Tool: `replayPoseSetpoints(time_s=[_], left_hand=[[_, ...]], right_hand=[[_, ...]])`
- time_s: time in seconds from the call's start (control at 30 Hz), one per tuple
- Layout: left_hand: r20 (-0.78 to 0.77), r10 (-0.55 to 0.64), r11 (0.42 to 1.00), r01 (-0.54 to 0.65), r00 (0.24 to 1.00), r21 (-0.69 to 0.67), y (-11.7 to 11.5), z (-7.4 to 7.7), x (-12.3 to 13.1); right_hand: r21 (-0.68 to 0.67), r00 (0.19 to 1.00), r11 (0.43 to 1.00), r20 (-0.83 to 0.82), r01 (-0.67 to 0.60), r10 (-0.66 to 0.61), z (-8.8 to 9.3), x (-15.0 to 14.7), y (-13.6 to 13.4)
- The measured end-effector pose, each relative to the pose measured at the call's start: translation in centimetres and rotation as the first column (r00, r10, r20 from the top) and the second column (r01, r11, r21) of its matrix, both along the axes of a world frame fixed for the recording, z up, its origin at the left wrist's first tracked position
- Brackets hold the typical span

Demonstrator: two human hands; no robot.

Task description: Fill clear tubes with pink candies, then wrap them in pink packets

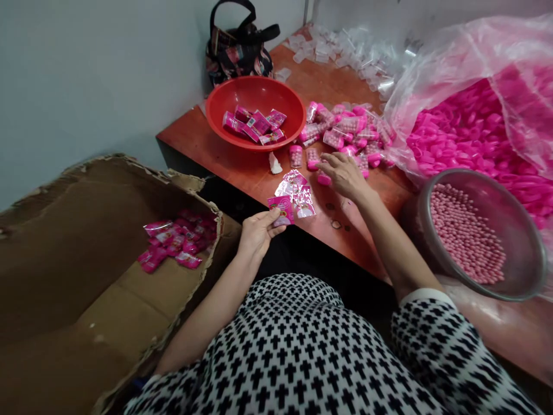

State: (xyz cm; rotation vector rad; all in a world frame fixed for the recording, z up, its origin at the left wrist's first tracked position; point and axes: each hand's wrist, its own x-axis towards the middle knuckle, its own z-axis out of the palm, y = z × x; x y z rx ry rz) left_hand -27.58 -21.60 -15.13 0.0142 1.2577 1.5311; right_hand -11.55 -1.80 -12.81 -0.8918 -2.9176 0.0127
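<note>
In my left hand (259,230), a small printed pink packet (281,210) is pinched between thumb and fingers at the table's front edge. Beside it on the table lie several more pink-and-clear packets (298,190), flat and overlapping. My right hand (345,176) reaches over the near edge of a pile of small clear bottles (345,124) with pink caps and pink beads inside. Its fingers are apart and slightly bent, just above a pink-capped bottle (324,178); whether they touch it I cannot tell. Another bottle (296,157) stands upright to the left.
A red bowl (216,124) holds filled pink packets; more lie in an open cardboard box (125,300) at lower left. On the right are a metal bowl (529,253) of pink beads and a plastic bag (466,43) of pink pieces. Clear containers (345,52) and a handbag (239,60) sit behind.
</note>
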Motion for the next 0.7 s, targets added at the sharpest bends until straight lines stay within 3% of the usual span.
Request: replayPoseSetpoints(time_s=[0.07, 0.17, 0.27, 0.33, 0.4, 0.43, 0.5, 0.53, 0.6, 0.7], left_hand=[[0.078, -0.001, 1.000, 0.001, 0.997, 0.000, 0.4, 0.1, 0.6], [0.157, 0.030, 0.999, -0.032, 0.987, 0.008, 0.9, 0.1, 1.1], [0.212, 0.063, 0.997, -0.068, 0.975, 0.020, 1.2, -0.1, 1.4], [0.255, 0.108, 0.993, -0.118, 0.961, 0.026, 1.4, -0.5, 1.6], [0.310, 0.157, 0.983, -0.177, 0.938, 0.039, 1.8, -0.7, 2.0], [0.339, 0.175, 0.979, -0.201, 0.924, 0.040, 2.0, -0.8, 2.2], [0.388, 0.204, 0.971, -0.236, 0.899, 0.035, 2.4, -0.8, 2.7], [0.405, 0.213, 0.969, -0.244, 0.889, 0.028, 2.6, -0.8, 3.0], [0.423, 0.218, 0.968, -0.249, 0.879, 0.018, 3.0, -0.7, 3.5], [0.438, 0.192, 0.969, -0.240, 0.878, 0.056, 3.3, -0.4, 4.2]], right_hand=[[0.018, 0.992, 0.998, 0.119, -0.053, 0.051, 0.4, 0.8, 1.6], [0.044, 0.977, 0.999, 0.211, -0.022, 0.012, 0.5, 1.8, 2.5], [0.025, 0.977, 0.994, 0.185, 0.107, -0.109, 0.4, 2.9, 1.2], [-0.064, 0.967, 0.965, 0.054, 0.254, -0.251, 0.5, 3.6, -1.0], [-0.271, 0.901, 0.896, -0.163, 0.351, -0.403, 0.4, 3.8, -4.4], [-0.442, 0.851, 0.845, -0.274, 0.302, -0.448, 0.3, 3.8, -6.4], [-0.747, 0.686, 0.655, -0.416, 0.117, -0.597, -0.1, 3.5, -10.7], [-0.825, 0.601, 0.565, -0.440, 0.024, -0.668, -0.3, 3.2, -12.6], [-0.880, 0.481, 0.467, -0.449, -0.090, -0.753, -0.8, 2.6, -15.7], [-0.895, 0.396, 0.420, -0.443, -0.148, -0.804, -1.7, 1.7, -18.0]])
